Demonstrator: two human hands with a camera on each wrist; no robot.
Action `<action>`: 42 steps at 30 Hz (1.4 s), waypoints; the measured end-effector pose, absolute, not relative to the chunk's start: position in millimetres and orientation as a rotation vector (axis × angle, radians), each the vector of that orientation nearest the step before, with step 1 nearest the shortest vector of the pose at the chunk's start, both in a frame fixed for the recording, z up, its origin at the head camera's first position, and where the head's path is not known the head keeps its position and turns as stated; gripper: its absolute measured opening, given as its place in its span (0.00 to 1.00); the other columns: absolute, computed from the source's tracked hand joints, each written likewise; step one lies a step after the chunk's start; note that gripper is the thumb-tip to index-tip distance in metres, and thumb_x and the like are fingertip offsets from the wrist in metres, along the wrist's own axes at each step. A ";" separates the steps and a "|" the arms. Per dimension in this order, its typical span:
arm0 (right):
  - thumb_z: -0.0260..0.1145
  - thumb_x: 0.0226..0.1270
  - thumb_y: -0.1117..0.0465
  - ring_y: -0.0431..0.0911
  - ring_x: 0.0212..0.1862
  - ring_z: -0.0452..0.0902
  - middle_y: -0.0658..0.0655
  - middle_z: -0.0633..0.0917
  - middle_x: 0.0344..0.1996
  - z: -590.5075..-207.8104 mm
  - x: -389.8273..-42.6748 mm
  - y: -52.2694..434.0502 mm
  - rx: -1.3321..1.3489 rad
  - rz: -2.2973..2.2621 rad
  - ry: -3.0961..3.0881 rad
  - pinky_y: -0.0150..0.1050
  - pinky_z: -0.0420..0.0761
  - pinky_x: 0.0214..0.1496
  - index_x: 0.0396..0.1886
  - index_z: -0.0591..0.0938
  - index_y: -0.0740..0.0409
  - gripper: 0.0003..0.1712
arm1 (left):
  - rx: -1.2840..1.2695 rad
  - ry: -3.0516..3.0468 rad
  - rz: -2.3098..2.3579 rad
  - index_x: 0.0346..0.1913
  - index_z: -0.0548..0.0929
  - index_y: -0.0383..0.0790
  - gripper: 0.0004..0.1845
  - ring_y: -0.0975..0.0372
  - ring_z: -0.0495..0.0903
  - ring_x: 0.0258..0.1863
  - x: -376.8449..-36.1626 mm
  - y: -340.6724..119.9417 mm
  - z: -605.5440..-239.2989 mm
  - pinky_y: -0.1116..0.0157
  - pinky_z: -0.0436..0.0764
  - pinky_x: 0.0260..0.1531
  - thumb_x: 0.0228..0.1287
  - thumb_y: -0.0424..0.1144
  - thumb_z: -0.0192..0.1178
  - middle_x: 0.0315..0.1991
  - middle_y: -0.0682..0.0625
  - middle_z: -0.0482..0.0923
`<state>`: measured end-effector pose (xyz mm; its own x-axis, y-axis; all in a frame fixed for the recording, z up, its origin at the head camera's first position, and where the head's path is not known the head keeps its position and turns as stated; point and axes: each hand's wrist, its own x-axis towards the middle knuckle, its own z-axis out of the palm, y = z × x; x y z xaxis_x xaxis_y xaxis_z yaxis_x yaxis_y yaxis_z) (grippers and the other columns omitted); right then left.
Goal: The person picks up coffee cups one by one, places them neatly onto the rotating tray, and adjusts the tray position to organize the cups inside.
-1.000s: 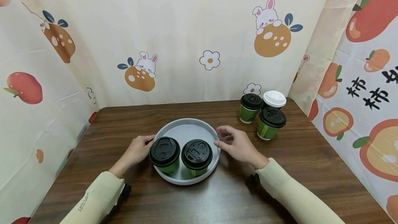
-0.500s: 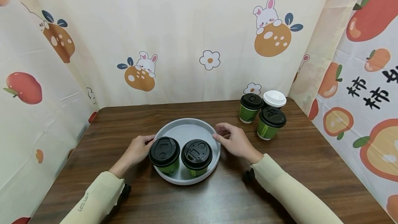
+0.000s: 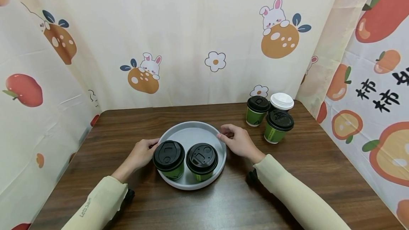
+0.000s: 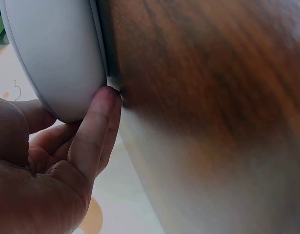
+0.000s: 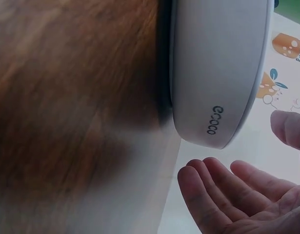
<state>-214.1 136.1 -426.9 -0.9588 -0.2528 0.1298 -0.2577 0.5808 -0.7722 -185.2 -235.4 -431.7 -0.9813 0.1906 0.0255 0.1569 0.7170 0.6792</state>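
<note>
A round light-grey tray [image 3: 193, 133] sits on the brown table. On its near half stand two green paper cups with black lids, the left cup [image 3: 169, 156] and the right cup [image 3: 202, 158]. My left hand [image 3: 142, 153] grips the tray's left edge; in the left wrist view its thumb is at the rim and its fingers [image 4: 98, 114] reach round the side to the base. At the opposite edge, my right hand [image 3: 239, 140] is held out with relaxed fingers. The right wrist view shows those fingers [image 5: 203, 195] just apart from the tray wall, which reads "ecoco".
Toward the back right corner of the wooden table [image 3: 137, 120] stand a green cup [image 3: 255, 111] with a black lid, a similar green cup [image 3: 278, 127], and a white-lidded cup [image 3: 282, 101] partly hidden behind. A printed cloth [image 3: 191, 27] hangs behind and along both sides.
My right hand has moved slightly left, closer to the tray's right rim. The left hand, tray and cups have stayed in place.
</note>
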 end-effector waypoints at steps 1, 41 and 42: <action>0.68 0.74 0.49 0.49 0.50 0.83 0.57 0.86 0.52 -427.4 -215.2 135.7 0.447 1.361 -2.789 0.48 0.82 0.54 0.64 0.80 0.63 0.27 | 0.291 2.868 1.128 0.67 0.79 0.31 0.20 0.45 0.78 0.62 -185.1 -235.4 -431.5 0.44 0.77 0.58 0.79 0.38 0.55 0.58 0.35 0.82; 0.64 0.77 0.51 0.49 0.48 0.84 0.57 0.88 0.47 -440.2 -242.4 121.3 0.393 1.299 -2.853 0.46 0.83 0.48 0.58 0.86 0.58 0.20 | 0.297 2.850 1.156 0.66 0.80 0.32 0.19 0.46 0.80 0.60 -183.9 -234.6 -429.8 0.45 0.78 0.56 0.79 0.37 0.55 0.57 0.36 0.83; 0.64 0.77 0.51 0.48 0.47 0.84 0.57 0.89 0.47 -440.6 -242.7 121.1 0.394 1.297 -2.853 0.45 0.83 0.48 0.58 0.86 0.58 0.19 | 0.294 2.849 1.154 0.66 0.80 0.32 0.20 0.46 0.79 0.60 -183.9 -234.6 -429.8 0.45 0.78 0.56 0.79 0.37 0.55 0.57 0.36 0.83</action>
<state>-242.7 121.1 -440.6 -0.9688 -0.2322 0.0867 -0.2180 0.6317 -0.7439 -183.9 -234.6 -429.8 -0.9805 0.1956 0.0215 0.1553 0.7026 0.6944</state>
